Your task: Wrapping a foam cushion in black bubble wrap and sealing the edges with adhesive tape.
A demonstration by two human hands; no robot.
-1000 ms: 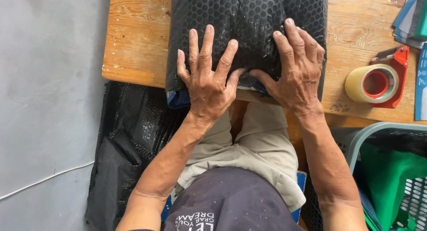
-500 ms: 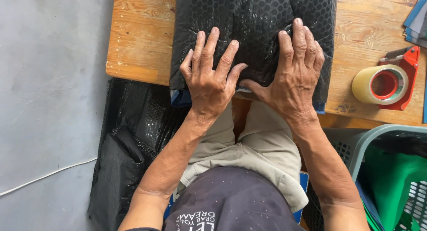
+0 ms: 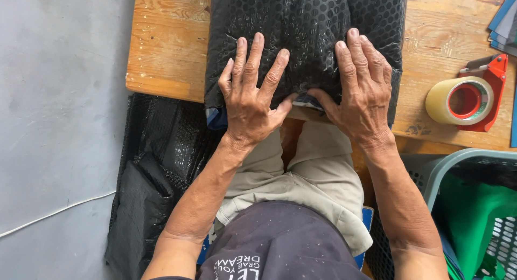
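Observation:
A bundle wrapped in black bubble wrap (image 3: 307, 26) lies on the wooden table (image 3: 167, 48), its near end hanging over the table's front edge. My left hand (image 3: 252, 94) lies flat on the bundle's near left part with fingers spread. My right hand (image 3: 360, 86) presses flat on its near right part. Both thumbs meet at the wrap's lower edge, where a bit of blue and light material (image 3: 309, 101) shows. A blue corner (image 3: 216, 117) sticks out under the wrap at the lower left.
A red tape dispenser with a roll of clear tape (image 3: 467, 97) sits on the table at right. A grey plastic basket (image 3: 463, 167) holding green material stands at lower right. Black bubble wrap (image 3: 156, 172) lies on the grey floor at left, and a white cable (image 3: 54, 215) runs nearby.
Both hands have stayed flat on the bundle. The thumbs have drawn closer together at the wrap's lower edge. The view has shifted slightly.

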